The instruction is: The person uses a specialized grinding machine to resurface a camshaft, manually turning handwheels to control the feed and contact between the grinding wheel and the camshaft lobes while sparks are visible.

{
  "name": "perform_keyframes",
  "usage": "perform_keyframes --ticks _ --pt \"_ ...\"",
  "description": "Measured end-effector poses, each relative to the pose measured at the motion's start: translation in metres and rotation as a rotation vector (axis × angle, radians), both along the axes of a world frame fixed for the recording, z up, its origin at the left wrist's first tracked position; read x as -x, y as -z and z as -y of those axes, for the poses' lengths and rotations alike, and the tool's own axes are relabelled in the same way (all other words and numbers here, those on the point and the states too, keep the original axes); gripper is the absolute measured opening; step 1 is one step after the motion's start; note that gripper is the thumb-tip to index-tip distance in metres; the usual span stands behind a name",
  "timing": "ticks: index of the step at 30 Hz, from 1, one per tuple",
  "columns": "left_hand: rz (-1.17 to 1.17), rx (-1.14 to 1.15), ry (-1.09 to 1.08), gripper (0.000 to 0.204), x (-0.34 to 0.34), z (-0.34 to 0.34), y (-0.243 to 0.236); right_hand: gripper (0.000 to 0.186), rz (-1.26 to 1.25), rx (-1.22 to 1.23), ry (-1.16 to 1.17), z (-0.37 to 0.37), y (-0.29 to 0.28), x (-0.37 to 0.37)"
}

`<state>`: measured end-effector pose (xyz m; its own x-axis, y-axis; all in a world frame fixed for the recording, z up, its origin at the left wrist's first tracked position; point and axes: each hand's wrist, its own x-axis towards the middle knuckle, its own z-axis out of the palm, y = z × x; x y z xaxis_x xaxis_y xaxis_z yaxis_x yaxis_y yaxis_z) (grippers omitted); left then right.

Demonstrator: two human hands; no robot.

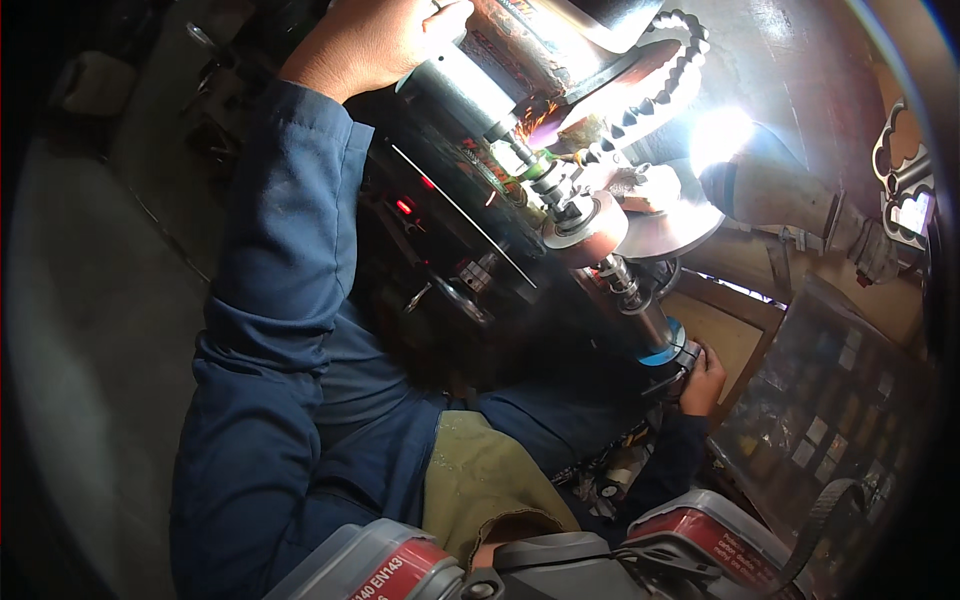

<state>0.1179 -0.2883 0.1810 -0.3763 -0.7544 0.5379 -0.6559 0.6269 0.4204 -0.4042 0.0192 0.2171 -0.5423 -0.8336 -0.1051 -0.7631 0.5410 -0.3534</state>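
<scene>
Sparks (537, 115) beside silvery cylinder (465, 90), upper end gripped by fingers of left hand (385, 40); right hand (704, 381), fingers closed on lower end of blue-banded shaft (642, 325).

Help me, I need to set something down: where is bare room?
Grey floor left of the blue sleeve looks bare, though dim. Crowded: right of the left hand, around the sparks, jointed hose and brown roller.
</scene>
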Motion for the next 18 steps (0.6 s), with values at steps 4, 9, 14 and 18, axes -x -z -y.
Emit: perform_keyframes --ticks 4,9,14,18 --pt "0.009 0.02 -0.006 0.023 -0.001 0.001 0.0 0.027 0.277 -0.148 0.048 0.01 0.008 0.04" --pt "-0.097 0.023 0.024 0.029 -0.001 0.004 0.005 0.028 0.197 -0.093 0.065 0.012 0.002 0.018" --pt "-0.046 0.021 0.006 0.031 0.001 -0.002 -0.005 0.03 -0.181 0.194 0.083 -0.005 0.005 -0.036" --pt "-0.014 0.011 0.016 0.03 0.001 -0.002 -0.006 0.034 -0.311 0.394 0.179 -0.013 0.017 -0.068"
